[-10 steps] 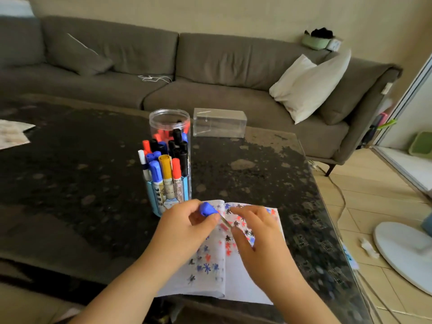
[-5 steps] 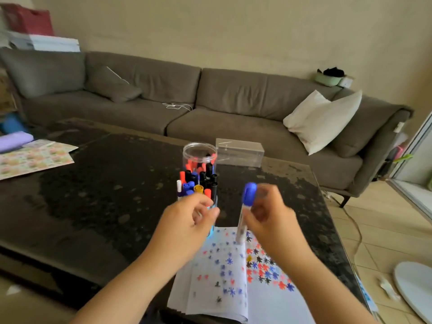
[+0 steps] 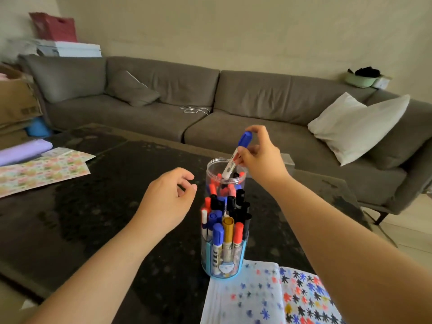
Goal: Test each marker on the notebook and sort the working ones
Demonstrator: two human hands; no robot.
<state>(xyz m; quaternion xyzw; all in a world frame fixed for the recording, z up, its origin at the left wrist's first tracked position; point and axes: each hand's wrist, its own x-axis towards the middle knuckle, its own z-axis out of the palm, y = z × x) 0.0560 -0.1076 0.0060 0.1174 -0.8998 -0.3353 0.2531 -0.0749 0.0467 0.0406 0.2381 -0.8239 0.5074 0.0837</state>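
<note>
While right hand (image 3: 261, 157) pinches blue-capped marker (image 3: 236, 155) | label writing unreadable

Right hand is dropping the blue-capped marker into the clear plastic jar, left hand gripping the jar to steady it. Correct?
Not quite. The head view shows the left hand hanging beside the clear plastic jar, fingers loosely curled, touching nothing. The rest holds: the right hand pinches the blue-capped marker, its lower end inside the jar's mouth.

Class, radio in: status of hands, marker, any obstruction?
Right hand holds capped blue marker, tip inside clear plastic jar. Left hand open, empty. Jar mouth unobstructed.
</note>
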